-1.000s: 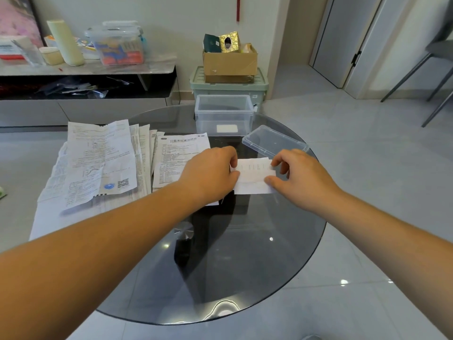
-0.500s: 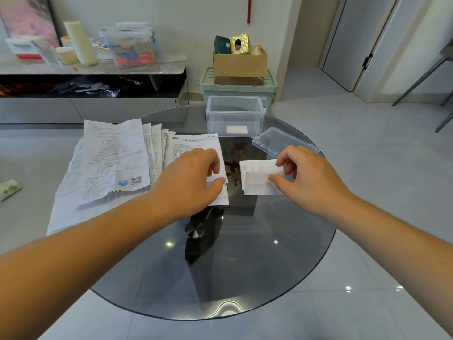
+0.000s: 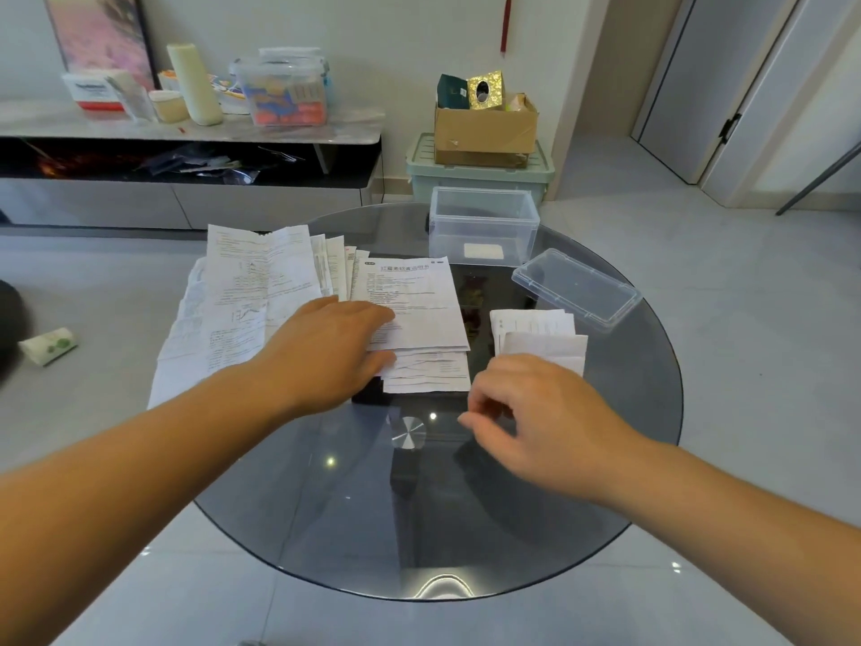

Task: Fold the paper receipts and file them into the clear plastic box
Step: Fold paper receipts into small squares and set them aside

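A spread of unfolded paper receipts (image 3: 261, 291) covers the left part of the round glass table (image 3: 466, 529). My left hand (image 3: 326, 356) lies flat on the printed sheet (image 3: 414, 300) at the right end of that spread, fingers apart. A folded receipt (image 3: 540, 333) rests on the glass to the right, free of both hands. My right hand (image 3: 536, 412) hovers just in front of it with loosely curled fingers, holding nothing. The clear plastic box (image 3: 482, 226) stands open at the table's far side with one folded paper inside. Its lid (image 3: 575, 286) lies beside it.
Behind the table stand a green storage bin (image 3: 480, 174) with a cardboard box (image 3: 484, 123) on top, and a low cabinet (image 3: 186, 132) carrying containers. A small packet (image 3: 49, 347) lies on the floor at left. Doors are at the far right.
My right hand let go of the folded receipt and drew back toward me. My left hand slid left onto the printed sheet and flattened.
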Motion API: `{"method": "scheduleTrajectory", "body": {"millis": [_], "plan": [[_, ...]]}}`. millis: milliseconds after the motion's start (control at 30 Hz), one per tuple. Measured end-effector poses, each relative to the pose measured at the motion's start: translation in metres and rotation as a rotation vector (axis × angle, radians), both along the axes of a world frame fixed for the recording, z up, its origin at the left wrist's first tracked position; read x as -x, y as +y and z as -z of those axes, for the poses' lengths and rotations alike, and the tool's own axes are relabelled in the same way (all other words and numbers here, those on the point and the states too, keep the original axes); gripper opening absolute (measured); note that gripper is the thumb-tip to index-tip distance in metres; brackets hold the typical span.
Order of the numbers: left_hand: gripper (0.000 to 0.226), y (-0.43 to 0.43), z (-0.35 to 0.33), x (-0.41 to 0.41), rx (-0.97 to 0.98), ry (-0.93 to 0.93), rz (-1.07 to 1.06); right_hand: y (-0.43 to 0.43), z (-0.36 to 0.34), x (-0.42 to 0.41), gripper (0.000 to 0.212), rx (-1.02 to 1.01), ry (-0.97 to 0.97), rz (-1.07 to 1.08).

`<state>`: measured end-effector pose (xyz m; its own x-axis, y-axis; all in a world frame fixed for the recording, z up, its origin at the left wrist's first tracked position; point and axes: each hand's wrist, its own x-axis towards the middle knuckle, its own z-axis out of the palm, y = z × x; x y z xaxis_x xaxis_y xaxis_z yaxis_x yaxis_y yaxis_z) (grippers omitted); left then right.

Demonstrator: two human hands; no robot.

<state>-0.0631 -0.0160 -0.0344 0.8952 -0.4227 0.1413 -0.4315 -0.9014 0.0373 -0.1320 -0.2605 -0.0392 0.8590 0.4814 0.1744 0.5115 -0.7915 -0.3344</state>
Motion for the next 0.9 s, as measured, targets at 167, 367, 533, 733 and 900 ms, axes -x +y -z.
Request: {"method": "scheduleTrajectory", "body": {"millis": [167, 367, 533, 733, 900], "plan": [[0.034, 0.003, 0.002, -0.012, -0.006, -0.048, 0.008, 0.004, 0.008, 0.002, 0.018, 0.002, 0.041, -0.001], [0.045, 0.005, 0.003, -0.014, 0.039, -0.059, 0.103, 0.003, 0.012, -0.001, 0.017, -0.002, 0.064, 0.014], [0.042, 0.004, 0.003, -0.015, 0.041, -0.052, 0.133, 0.002, 0.013, -0.002, 0.017, -0.005, 0.063, 0.028], [0.019, 0.003, 0.006, -0.018, 0.032, -0.097, 0.163, 0.001, 0.011, -0.005, 0.015, -0.036, 0.040, 0.070], [0.021, 0.002, 0.006, -0.018, -0.014, -0.159, 0.132, 0.000, 0.010, -0.005, 0.014, -0.036, 0.046, 0.090]]}}
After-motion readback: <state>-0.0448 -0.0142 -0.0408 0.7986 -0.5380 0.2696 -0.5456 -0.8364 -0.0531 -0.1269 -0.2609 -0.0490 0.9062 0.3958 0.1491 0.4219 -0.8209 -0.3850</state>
